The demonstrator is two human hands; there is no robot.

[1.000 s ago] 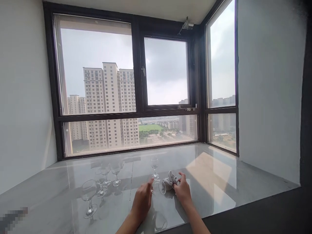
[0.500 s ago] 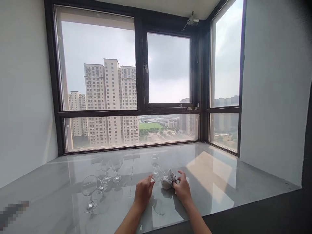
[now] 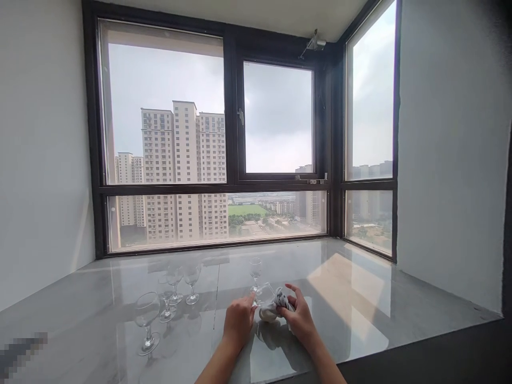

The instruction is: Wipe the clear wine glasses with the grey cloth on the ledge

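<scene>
My left hand (image 3: 239, 321) is closed, its fingertips pinching a clear stemmed glass (image 3: 264, 295) that lies tilted over toward the right. The exact grip on its stem or foot is partly hidden by the fingers. A grey-white cloth (image 3: 282, 300) is bunched in my right hand (image 3: 299, 314), between thumb and fingers, with the index finger raised. The cloth meets the glass's bowl, and a pale rounded lump of it shows there; whether it sits inside or around the bowl I cannot tell. Just behind stands an upright stemmed glass (image 3: 255, 269).
Several stemmed glasses stand upright on the left, the nearest glass (image 3: 147, 309) closest to the front. They rest on a glossy grey sill (image 3: 192, 352) with a dark front edge. Dark-framed windows (image 3: 216, 188) close off the back, and a white wall (image 3: 448, 160) the right.
The cloth has been drawn closer to the glass and twisted more upright. My hands have shifted slightly toward the right and down in view, while the camera tilted a little.
</scene>
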